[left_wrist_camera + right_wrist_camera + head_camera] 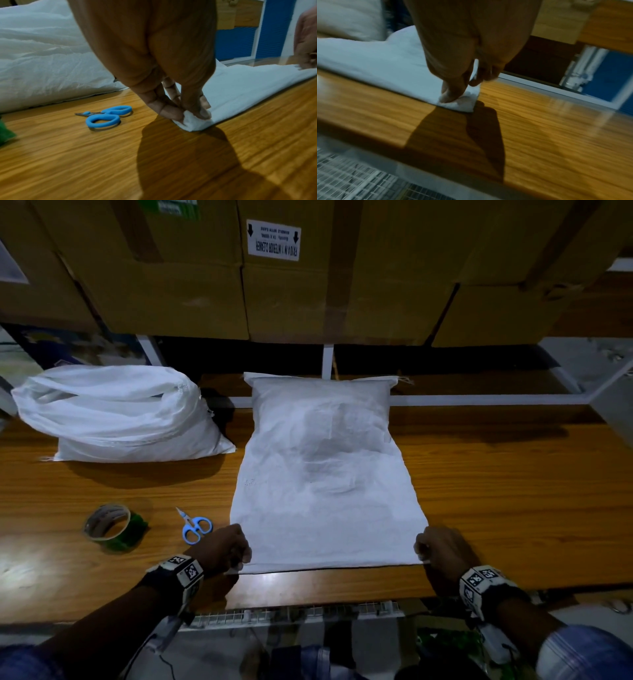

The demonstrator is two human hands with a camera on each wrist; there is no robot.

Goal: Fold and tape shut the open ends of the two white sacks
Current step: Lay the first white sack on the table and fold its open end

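Both hands (224,546) (442,549) pinch sack (322,474) corners | wrist views: thumb-finger grip | head only: tape (111,527)

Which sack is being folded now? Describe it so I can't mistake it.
On the wooden table, find the flat white sack lying at centre. Both hands, left and right, pinch its near corners; the other sack, at far left, is bunched and untouched.
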